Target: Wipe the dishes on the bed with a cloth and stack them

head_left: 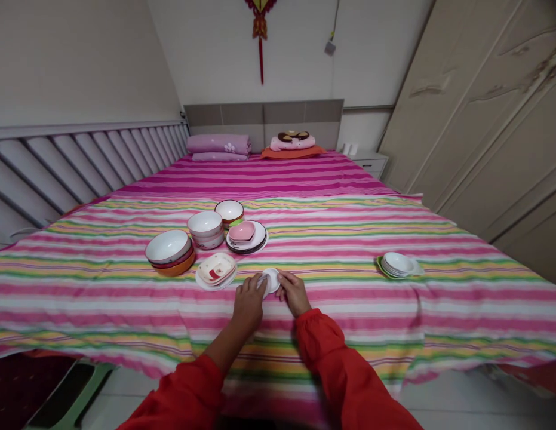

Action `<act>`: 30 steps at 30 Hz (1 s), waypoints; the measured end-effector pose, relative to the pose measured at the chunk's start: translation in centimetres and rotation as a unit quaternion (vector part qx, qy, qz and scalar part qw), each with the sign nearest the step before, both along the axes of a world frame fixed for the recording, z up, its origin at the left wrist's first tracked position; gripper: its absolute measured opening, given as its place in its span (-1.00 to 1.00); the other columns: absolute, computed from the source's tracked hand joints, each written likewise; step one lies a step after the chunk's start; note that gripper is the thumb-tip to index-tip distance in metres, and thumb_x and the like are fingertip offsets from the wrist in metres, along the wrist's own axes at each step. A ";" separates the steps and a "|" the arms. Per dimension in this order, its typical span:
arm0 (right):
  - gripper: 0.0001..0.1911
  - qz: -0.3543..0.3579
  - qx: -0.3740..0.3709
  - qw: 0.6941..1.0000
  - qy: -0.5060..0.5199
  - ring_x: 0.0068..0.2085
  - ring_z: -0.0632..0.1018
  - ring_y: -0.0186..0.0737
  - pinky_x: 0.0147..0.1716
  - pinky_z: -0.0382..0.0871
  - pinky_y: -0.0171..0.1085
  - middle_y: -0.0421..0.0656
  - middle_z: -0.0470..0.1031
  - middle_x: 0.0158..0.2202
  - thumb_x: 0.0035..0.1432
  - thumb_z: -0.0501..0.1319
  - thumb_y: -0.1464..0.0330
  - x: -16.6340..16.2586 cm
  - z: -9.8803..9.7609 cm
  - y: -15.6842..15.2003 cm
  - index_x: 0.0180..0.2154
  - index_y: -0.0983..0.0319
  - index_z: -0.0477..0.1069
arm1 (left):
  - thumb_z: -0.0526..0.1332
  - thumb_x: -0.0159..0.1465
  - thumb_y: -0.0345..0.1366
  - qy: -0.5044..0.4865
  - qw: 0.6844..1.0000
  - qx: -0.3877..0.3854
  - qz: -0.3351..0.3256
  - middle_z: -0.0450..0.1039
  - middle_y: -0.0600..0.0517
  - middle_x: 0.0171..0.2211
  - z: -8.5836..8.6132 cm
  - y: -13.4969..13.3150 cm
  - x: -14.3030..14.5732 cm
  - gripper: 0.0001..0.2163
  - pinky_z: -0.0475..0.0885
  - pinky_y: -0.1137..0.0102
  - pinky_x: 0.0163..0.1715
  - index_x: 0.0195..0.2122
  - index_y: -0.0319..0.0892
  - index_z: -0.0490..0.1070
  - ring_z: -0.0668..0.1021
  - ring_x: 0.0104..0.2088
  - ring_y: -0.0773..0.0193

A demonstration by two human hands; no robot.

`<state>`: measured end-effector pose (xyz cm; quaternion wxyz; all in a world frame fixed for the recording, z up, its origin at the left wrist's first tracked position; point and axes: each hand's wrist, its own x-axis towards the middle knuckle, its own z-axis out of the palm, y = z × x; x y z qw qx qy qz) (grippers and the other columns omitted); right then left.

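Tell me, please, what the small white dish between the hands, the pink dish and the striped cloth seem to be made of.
The small white dish: perhaps glazed ceramic or hard plastic; it looks smooth and stiff, its gloss unclear. The pink dish: likewise ceramic or plastic, from its even colour and smooth shape. The striped cloth: fabric, perhaps cotton, matt, with creases and a draping edge.
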<state>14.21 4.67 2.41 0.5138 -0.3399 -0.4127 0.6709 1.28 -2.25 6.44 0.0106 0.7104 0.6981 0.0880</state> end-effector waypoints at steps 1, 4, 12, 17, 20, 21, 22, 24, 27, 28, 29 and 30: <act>-0.49 -0.001 0.000 1.000 0.001 -0.74 0.35 -0.37 -0.79 0.11 -0.43 -0.27 0.37 -0.77 -0.08 0.34 0.16 0.0 0.0 0.0 -0.14 0.37 0.51 | 0.00 0.13 -0.59 0.003 1.000 -0.002 0.010 0.13 -0.12 0.27 0.0 0.2 0.3 -0.41 0.24 0.14 0.01 0.21 -0.12 0.25 0.24 0.16 -0.02; -0.52 -0.003 0.008 1.000 0.006 -0.72 0.36 -0.37 -0.77 0.14 -0.43 -0.28 0.38 -0.75 -0.08 0.34 0.17 0.0 -0.1 0.0 -0.16 0.36 0.50 | -0.02 0.17 -0.58 0.008 1.000 -0.004 0.023 0.11 -0.11 0.28 0.0 0.6 0.9 -0.44 0.23 0.14 0.04 0.20 -0.14 0.25 0.23 0.18 0.01; -0.52 -0.007 0.021 1.000 -0.012 -0.76 0.28 -0.42 -0.77 0.07 -0.42 -0.31 0.36 -0.76 -0.05 0.32 0.15 -0.2 -0.5 0.1 -0.15 0.33 0.52 | 0.02 0.14 -0.56 -0.058 0.998 -0.011 -0.035 0.17 -0.05 0.25 0.2 -0.4 1.0 -0.46 0.23 0.17 0.05 0.15 -0.09 0.33 0.23 0.16 0.03; -0.52 0.013 0.011 1.000 -0.010 -0.76 0.27 -0.43 -0.78 0.02 -0.43 -0.31 0.34 -0.78 -0.04 0.31 0.11 -0.1 -0.3 0.3 -0.18 0.34 0.52 | 0.00 0.12 -0.59 -0.061 0.997 -0.002 -0.037 0.06 -0.01 0.31 -0.1 0.7 1.0 -0.40 0.18 0.13 0.09 0.19 -0.04 0.27 0.17 0.21 0.03; -0.53 0.017 0.012 1.000 -0.011 -0.75 0.28 -0.42 -0.78 0.03 -0.42 -0.29 0.36 -0.77 -0.04 0.31 0.11 -0.1 -0.2 0.2 -0.19 0.34 0.51 | -0.02 0.15 -0.58 -0.036 0.999 0.007 0.013 0.02 -0.06 0.33 -0.6 1.5 1.3 -0.41 0.17 0.11 0.11 0.22 -0.14 0.23 0.15 0.23 0.00; -0.54 0.016 0.014 1.000 -0.013 -0.76 0.28 -0.42 -0.77 0.03 -0.42 -0.29 0.36 -0.77 -0.04 0.31 0.11 -0.1 -0.1 0.2 -0.20 0.34 0.51 | -0.02 0.15 -0.58 -0.029 0.999 0.008 0.030 0.01 -0.08 0.33 -0.7 1.6 1.5 -0.43 0.17 0.10 0.11 0.22 -0.18 0.22 0.14 0.24 -0.01; -0.55 0.014 0.016 1.000 -0.014 -0.76 0.28 -0.42 -0.77 0.03 -0.42 -0.29 0.37 -0.77 -0.03 0.31 0.11 -0.1 -0.1 0.1 -0.21 0.34 0.51 | -0.03 0.16 -0.57 -0.023 0.999 0.009 0.043 0.00 -0.09 0.33 -0.8 1.7 1.7 -0.44 0.17 0.08 0.11 0.22 -0.21 0.22 0.14 0.24 -0.02; -0.56 0.010 0.018 1.000 -0.013 -0.76 0.28 -0.43 -0.77 0.05 -0.42 -0.29 0.37 -0.76 -0.03 0.31 0.12 -0.1 -0.1 0.1 -0.22 0.33 0.50 | -0.05 0.18 -0.57 -0.017 0.998 0.009 0.057 -0.01 -0.10 0.34 -0.8 1.6 1.9 -0.46 0.17 0.07 0.11 0.21 -0.24 0.23 0.13 0.25 -0.03; -0.57 0.014 0.017 1.000 -0.004 -0.74 0.30 -0.41 -0.76 0.07 -0.42 -0.29 0.37 -0.76 -0.03 0.31 0.13 -0.1 -0.1 0.1 -0.23 0.33 0.50 | -0.04 0.17 -0.57 -0.027 0.998 -0.003 0.061 -0.01 -0.09 0.34 -0.6 1.6 2.1 -0.45 0.18 0.06 0.11 0.21 -0.20 0.24 0.12 0.26 -0.03; -0.57 0.016 0.016 1.000 -0.001 -0.74 0.31 -0.41 -0.76 0.08 -0.42 -0.28 0.37 -0.75 -0.04 0.31 0.13 0.0 -0.1 0.1 -0.23 0.33 0.51 | -0.02 0.15 -0.58 -0.036 0.998 -0.010 0.058 -0.02 -0.07 0.34 -0.5 1.6 2.1 -0.42 0.19 0.06 0.11 0.22 -0.16 0.23 0.12 0.26 -0.03; -0.57 0.016 0.015 1.000 0.000 -0.73 0.31 -0.40 -0.76 0.09 -0.42 -0.28 0.37 -0.75 -0.04 0.31 0.13 0.0 -0.2 0.1 -0.23 0.33 0.51 | 0.00 0.13 -0.59 -0.046 0.997 -0.016 0.053 -0.02 -0.06 0.34 -0.4 1.6 2.0 -0.40 0.18 0.06 0.11 0.22 -0.12 0.22 0.12 0.26 -0.04; -0.57 0.016 0.012 1.000 0.001 -0.73 0.32 -0.40 -0.76 0.09 -0.42 -0.28 0.38 -0.74 -0.04 0.31 0.12 0.0 -0.2 0.2 -0.23 0.33 0.52 | 0.01 0.11 -0.60 -0.057 0.997 -0.021 0.043 -0.03 -0.04 0.34 -0.4 1.7 1.9 -0.37 0.17 0.05 0.11 0.23 -0.08 0.22 0.12 0.27 -0.04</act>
